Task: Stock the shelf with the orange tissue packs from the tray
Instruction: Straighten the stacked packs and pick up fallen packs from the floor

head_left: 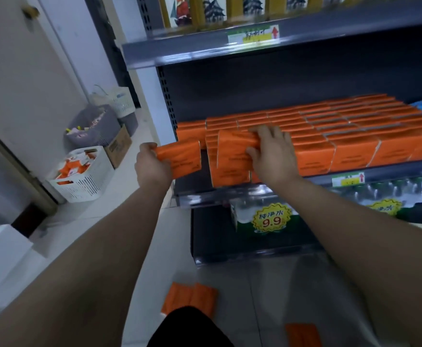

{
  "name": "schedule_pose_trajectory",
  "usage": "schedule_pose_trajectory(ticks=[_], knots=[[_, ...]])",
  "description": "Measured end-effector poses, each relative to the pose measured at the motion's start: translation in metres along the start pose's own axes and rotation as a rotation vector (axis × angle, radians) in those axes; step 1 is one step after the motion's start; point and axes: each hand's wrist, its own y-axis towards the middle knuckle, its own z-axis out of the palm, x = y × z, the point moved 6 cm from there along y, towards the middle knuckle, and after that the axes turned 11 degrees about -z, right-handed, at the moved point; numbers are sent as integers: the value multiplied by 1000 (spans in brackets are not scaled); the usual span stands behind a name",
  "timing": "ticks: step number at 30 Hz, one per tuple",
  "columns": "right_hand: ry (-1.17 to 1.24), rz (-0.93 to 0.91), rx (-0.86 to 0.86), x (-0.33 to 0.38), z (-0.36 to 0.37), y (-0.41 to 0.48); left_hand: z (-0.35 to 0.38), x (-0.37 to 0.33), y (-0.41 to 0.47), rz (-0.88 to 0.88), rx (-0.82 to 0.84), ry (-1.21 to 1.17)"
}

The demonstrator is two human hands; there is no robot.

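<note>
Head view shows the left hand [152,166], fingers curled round one orange tissue pack [179,159], near the left end of the shelf [392,174], while the right hand [272,152] pinches a front-row pack [231,159], probably steadying the row for insertion.

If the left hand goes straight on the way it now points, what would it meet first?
Probably the front orange pack that the right hand grips: the left hand aims its held pack at that pack's side. Depth is unclear.

left hand [152,167], right hand [273,159], forearms [92,259] bare; black garment [187,326] below.
</note>
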Motion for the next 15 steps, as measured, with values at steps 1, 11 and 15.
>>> schedule_pose_trajectory(ticks=[1,11,15], knots=[[-24,9,-18,-2,3,15,19,26,46,-34,36,-45],[-26,12,-68,-38,71,109,61,-20,69,-23,-132,100],[-29,17,-64,-55,87,123,85,-17,105,-77,-95,112]])
